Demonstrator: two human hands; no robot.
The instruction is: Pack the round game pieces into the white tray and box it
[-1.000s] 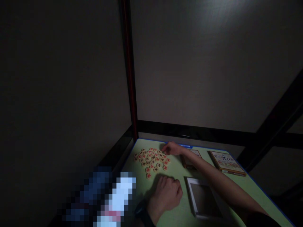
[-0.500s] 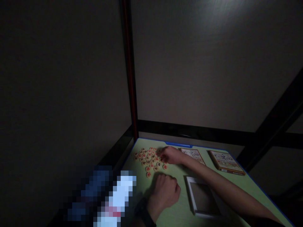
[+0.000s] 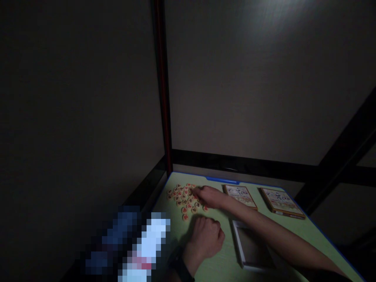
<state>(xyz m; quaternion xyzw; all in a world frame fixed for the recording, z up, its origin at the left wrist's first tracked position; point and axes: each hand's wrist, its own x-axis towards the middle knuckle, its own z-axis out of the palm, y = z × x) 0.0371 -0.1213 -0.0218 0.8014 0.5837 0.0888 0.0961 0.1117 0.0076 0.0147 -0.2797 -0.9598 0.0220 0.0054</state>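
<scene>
Several round xiangqi pieces with red or black characters lie loosely grouped on the far left of the pale green table. My right hand reaches across to their right side, fingers bent together and pressed down on a piece; the fingertips partly hide it. Nearer to me, my left hand is curled into a fist at the table, just below the pieces, with a dark band on its wrist. Whatever the left fist may hold is hidden.
An open shallow box part with white walls lies under my right forearm. Two printed flat boxes lie farther back on the right. The blue-edged table stands in a wall corner. A blurred-out patch is at lower left.
My right hand has shifted slightly left over the pieces, and its fingers now stretch farther toward them. More of the middle printed box shows. My left hand stays where it was.
</scene>
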